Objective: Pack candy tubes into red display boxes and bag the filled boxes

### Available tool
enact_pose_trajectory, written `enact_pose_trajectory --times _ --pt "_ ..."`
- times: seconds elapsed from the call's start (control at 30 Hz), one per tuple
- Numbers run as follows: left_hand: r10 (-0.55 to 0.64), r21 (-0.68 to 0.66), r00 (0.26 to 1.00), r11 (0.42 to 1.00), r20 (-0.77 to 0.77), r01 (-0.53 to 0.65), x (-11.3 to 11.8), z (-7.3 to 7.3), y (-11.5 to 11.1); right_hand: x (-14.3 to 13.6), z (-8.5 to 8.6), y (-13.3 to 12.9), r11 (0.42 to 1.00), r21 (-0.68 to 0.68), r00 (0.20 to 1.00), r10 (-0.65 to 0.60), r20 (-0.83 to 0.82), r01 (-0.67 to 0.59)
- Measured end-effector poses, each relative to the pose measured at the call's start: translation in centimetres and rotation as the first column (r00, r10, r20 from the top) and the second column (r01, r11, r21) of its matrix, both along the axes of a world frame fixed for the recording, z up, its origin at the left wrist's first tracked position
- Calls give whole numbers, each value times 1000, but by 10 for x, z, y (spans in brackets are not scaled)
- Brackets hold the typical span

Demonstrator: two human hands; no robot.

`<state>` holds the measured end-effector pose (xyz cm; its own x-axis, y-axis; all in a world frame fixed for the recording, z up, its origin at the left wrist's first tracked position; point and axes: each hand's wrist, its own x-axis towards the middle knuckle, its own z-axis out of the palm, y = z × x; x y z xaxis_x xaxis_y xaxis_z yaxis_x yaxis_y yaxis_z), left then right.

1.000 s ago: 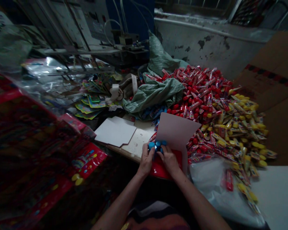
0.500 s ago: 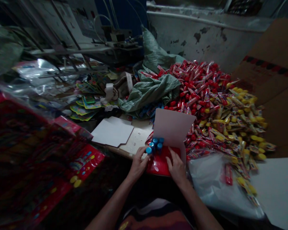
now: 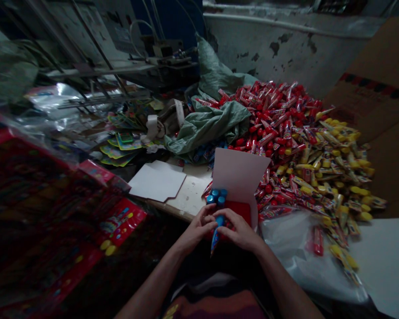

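Pinching blue tube, left hand, right hand, tip (pointed) past edge of box

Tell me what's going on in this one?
A person's right hand holds a blue tube, pointed end toward the person; the left hand is right beside it, though whether it grips too is hard to tell. Just beyond, four blue caps stand at the far left of a red surface, with a white flap upright behind. Red-capped tubes and yellow-capped tubes lie heaped to the right.
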<state>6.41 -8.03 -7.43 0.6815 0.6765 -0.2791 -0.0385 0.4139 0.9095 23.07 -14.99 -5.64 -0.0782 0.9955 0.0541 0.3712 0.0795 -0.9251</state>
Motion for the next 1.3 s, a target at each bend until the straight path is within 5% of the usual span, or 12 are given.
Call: enact_pose_trajectory --times 0.07,0.17,0.27,0.37,0.53,0.73,0.87,1.1,1.2,1.3 --pt "103 45 993 994 -65 -100 -2 -6 3 3 -7 -1 985 1 984 -175 -8 175" --pt "361 267 920 912 -156 -312 -10 -19 11 5 -15 2 874 113 871 -483 87 473" --pt "419 406 879 862 -229 -305 -18 -37 15 -3 -22 10 803 246 786 -589 186 543" --pt "322 371 901 906 -291 -204 -19 -55 11 -18 -30 21 828 300 783 -552 286 474" --pt "317 334 909 916 -269 -221 -18 -73 4 -36 -30 33 887 259 695 -462 551 383" --pt "312 289 911 929 -270 -232 -21 -77 4 -52 -7 41 926 153 552 -332 765 344" --pt "304 289 915 931 -266 -225 -22 -77 3 -57 0 45 930 100 525 -285 802 353" --pt "263 269 923 945 -282 -187 -23 -77 -1 -68 -17 48 961 48 441 -169 882 274" --pt "283 285 922 936 -266 -205 -26 -73 15 -61 -35 43 964 142 475 -236 848 226" --pt "377 443 891 864 -252 -240 -24 -60 62 -44 -50 31 939 278 615 -341 711 201"
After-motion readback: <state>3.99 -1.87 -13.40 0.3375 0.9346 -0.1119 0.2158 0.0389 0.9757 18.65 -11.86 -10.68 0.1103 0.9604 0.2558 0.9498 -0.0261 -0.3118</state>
